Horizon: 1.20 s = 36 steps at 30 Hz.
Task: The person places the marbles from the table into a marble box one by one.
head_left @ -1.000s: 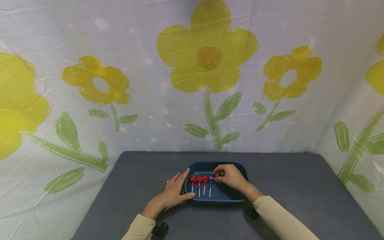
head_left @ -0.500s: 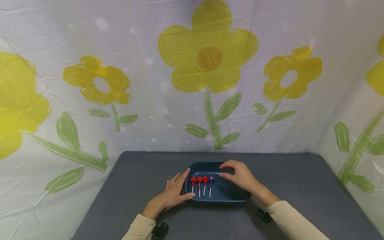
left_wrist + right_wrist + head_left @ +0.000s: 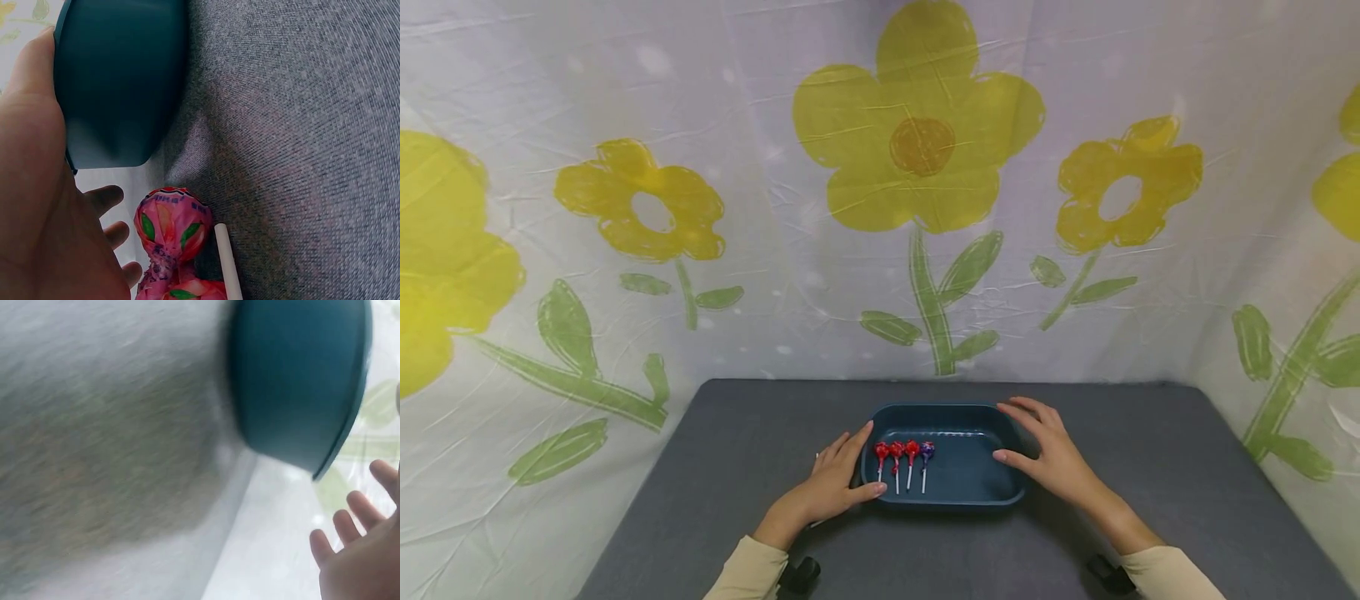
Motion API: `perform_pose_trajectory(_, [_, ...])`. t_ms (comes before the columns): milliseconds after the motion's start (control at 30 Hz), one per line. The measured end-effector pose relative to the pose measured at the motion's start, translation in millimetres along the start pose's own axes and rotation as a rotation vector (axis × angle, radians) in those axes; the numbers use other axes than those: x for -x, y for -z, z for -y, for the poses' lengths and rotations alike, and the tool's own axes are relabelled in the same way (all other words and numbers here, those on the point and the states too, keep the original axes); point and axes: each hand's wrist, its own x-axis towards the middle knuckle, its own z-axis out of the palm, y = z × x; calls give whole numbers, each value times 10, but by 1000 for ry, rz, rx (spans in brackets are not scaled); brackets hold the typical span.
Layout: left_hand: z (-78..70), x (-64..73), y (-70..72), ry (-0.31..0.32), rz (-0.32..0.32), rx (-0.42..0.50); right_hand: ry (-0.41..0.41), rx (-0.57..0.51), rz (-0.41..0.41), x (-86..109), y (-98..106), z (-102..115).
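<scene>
A dark blue-green tray (image 3: 966,479) sits on the table in the head view. Side by side in its left part lie three red-wrapped lollipops (image 3: 897,451) and a purple-blue one (image 3: 928,451), sticks toward me. My left hand (image 3: 823,490) rests at the tray's left end, thumb on the near corner, fingers extended along the side. Pink-wrapped lollipops (image 3: 172,228) and a white stick (image 3: 228,262) show under that hand in the left wrist view; the head view mostly hides them. At the tray's right end my right hand (image 3: 1056,458) is spread, thumb and fingers apart, holding nothing.
A dark grey cloth covers the table (image 3: 775,408). Behind and at both sides hangs a pale curtain (image 3: 805,317) with yellow flowers. Black wrist cameras (image 3: 801,575) sit below both sleeves.
My right hand has moved off the purple lollipop, rightward across the tray to its right end, and its fingers have spread. My left hand and the lollipops in the tray stay put.
</scene>
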Motion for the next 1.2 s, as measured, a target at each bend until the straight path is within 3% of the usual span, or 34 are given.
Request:
perform_pose_trajectory(433, [8, -13, -5, 5, 8, -10, -81, -50, 161, 246, 30, -175])
perform_pose_trajectory(833, [-5, 0, 3, -2, 4, -17, -117, -85, 228, 285, -16, -261])
perform_pose_trajectory(1200, [29, -19, -13, 5, 11, -13, -210, -133, 316, 310, 4, -228])
